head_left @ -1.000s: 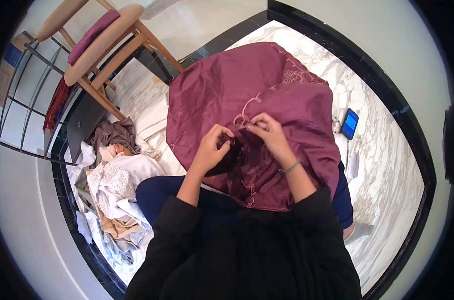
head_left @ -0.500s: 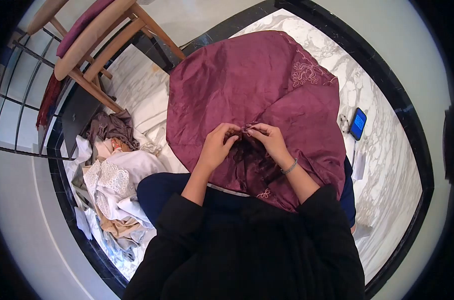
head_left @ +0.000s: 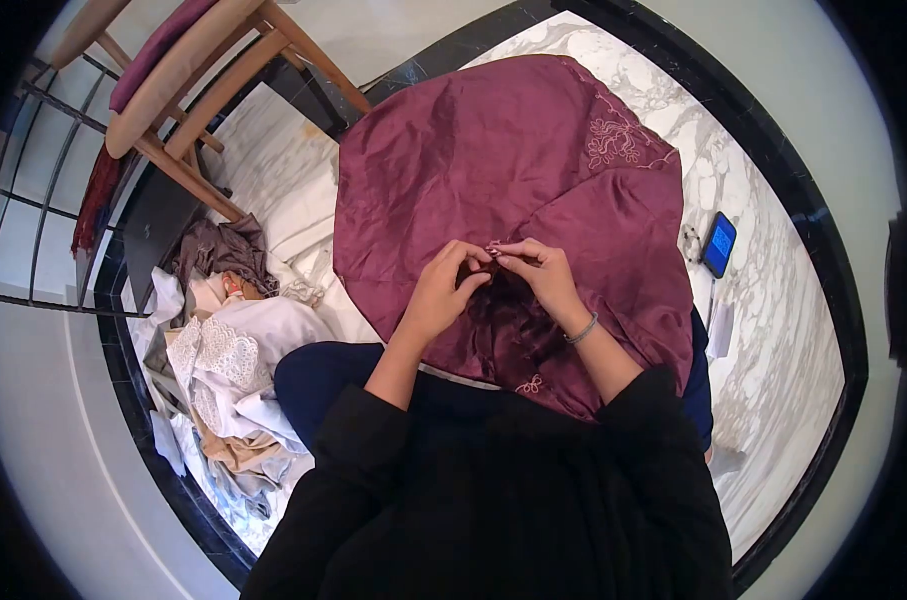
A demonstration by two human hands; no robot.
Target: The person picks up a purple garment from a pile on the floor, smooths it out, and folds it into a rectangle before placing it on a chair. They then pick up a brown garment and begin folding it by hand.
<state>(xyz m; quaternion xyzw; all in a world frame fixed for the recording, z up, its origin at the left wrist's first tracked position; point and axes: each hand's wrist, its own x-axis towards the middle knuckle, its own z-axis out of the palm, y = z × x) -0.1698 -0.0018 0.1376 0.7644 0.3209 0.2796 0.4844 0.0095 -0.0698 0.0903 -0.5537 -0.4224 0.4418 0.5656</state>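
Far left of the maroon cloth (head_left: pixel 503 160): a black wire rack (head_left: pixel 33 190), and just beside it a wooden chair (head_left: pixel 188 70) with a purple seat pad, tilted in the wide lens. Nearer the cloth, below the chair: a heap of pale clothes (head_left: pixel 228 370) on the marble floor (head_left: pixel 783 330), white lace on top, a grey-brown piece at its upper end, beige and light blue at its lower end. Between heap and cloth: a dark blue trouser knee, partly covered by the cloth's lower left edge.

Maroon cloth spread wide over the lap and out over the floor, shiny, creased, with pale corded embroidery near its upper right corner and a small motif near its lower hem.

Left hand (head_left: pixel 441 292) on the middle of the cloth, fingers curled together and pinched on a fold of the fabric. Right hand (head_left: pixel 536 272) touching it fingertip to fingertip, thumb and forefinger clamped on the same small gather of cloth; whether anything else sits inside that pinch cannot be told. Thin bangle on the right wrist. Black sleeves running down from both forearms to the lower edge of the view.

Right of the cloth, just beside its edge: a phone (head_left: pixel 718 244) with a lit blue screen lying on the marble, something small and unclear next to it, a pale paper-like slip below.
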